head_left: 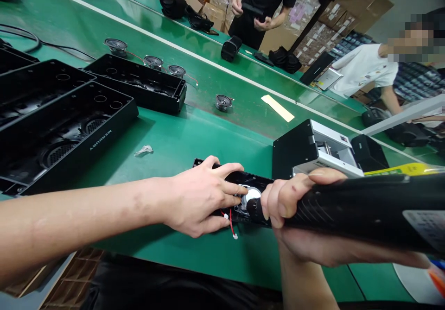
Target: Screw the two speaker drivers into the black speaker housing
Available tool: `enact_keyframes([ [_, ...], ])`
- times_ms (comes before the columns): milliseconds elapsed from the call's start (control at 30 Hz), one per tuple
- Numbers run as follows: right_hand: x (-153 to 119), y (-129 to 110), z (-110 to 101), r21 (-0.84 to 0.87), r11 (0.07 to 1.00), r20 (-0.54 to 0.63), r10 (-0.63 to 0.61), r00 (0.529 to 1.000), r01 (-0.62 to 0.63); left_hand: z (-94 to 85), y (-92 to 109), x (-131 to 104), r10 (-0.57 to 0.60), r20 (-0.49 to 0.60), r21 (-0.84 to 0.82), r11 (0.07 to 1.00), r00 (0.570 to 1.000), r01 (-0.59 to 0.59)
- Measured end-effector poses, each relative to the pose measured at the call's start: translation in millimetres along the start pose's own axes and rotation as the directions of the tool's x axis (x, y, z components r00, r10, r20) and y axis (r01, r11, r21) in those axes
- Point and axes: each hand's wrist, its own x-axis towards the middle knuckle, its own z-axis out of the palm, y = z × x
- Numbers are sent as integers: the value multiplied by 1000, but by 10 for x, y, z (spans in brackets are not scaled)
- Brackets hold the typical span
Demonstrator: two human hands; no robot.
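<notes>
My left hand (200,194) lies flat on a narrow black plastic housing (257,180) near the front edge of the green bench, fingers by a round speaker driver (251,194) set in it. A red and white wire with a small white plug (232,225) hangs from under that hand. My right hand (295,199) is wrapped around a thick black electric screwdriver (365,210), whose tip meets the housing beside the driver.
Several open black speaker housings (69,115) stand at the left, with loose speaker drivers (223,102) on the green belt (208,73). A black and white box (313,150) sits right behind the work. Other people stand and sit beyond the belt among cardboard cartons.
</notes>
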Motion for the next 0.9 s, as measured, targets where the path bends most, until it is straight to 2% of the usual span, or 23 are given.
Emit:
enact_keyframes([
  [133, 30, -7, 18, 19, 1000, 4, 17, 1000, -17, 11, -4, -5, 11, -26, -8, 1000, 1000, -11],
  [233, 27, 12, 17, 3, 1000, 9, -24, 1000, 24, 28, -10, -10, 10, -29, -5, 1000, 1000, -10],
  [400, 1, 38, 6, -12, 1000, 26, -25, 999, 25, 21, -6, -10, -9, 13, 9, 1000, 1000, 9],
  [567, -3, 51, 3, -42, 992, 28, -118, 993, 119, -21, 17, -1, -15, 34, 0, 1000, 999, 15],
  [900, -9, 82, 34, -79, 985, 27, -151, 988, 153, -21, 23, -9, -33, 18, -39, 999, 999, 34],
])
